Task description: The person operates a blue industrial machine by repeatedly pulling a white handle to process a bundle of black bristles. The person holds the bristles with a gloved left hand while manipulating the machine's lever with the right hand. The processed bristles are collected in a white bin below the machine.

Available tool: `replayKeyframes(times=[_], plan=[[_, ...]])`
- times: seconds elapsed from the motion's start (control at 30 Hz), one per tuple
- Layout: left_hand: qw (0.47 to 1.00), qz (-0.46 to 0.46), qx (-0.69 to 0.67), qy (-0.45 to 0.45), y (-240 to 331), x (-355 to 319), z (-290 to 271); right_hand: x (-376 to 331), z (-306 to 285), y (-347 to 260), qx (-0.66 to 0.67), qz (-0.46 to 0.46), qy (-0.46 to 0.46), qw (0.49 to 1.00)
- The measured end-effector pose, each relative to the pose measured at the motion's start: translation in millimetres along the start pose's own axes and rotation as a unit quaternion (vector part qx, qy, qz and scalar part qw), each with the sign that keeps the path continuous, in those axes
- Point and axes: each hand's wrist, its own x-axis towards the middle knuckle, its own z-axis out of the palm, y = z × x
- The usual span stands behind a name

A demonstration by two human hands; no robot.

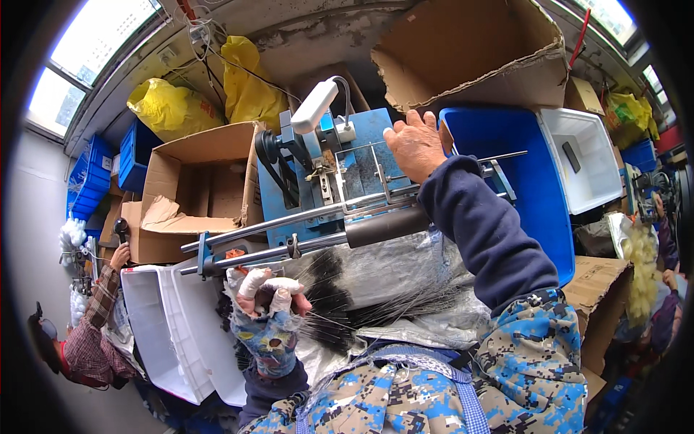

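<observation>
My left hand [269, 293], with white tape round several fingertips and a worn patterned sleeve cuff, is curled just below the metal rails. Whatever it pinches, if anything, is hidden. Beside it, a bundle of thin dark wire-like strands [329, 300] fans out across a grey plastic sheet [394, 269] over my lap. My right hand [417, 147] lies on the right side of a blue bench machine [372, 130], its thumb and fingers apart. A thin metal rod passes beneath its palm. Two long steel rails [311, 214] and a dark cylinder [387, 227] cross in front of the machine.
An open cardboard box [204, 145] stands left of the machine; white bins [155, 325] sit below it. To the right are a blue bin [538, 217] and a white tray [589, 177]. A large carton [473, 43] is behind. Another person [90, 333] works at far left.
</observation>
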Motion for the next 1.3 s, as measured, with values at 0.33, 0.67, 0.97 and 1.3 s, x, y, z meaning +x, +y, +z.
replayKeyframes(times=[0.33,0.67,0.97,1.3], plan=[[0.993,0.08,0.018,0.08,5.8,5.0,-41.2,-125.5,-81.9,-32.6,0.288,-0.184,-0.015,0.94],[0.956,0.036,0.272,-0.101,-27.6,-13.0,-15.0,-99.1,-67.5,-57.8,0.495,-0.117,0.068,0.858],[0.706,0.107,0.614,-0.336,-109.8,2.7,-13.1,14.6,4.1,-56.6,0.131,-0.009,0.06,0.99],[0.773,0.167,0.563,-0.241,-42.7,1.5,-45.4,12.5,14.6,-56.2,0.112,-0.014,0.077,0.991]])
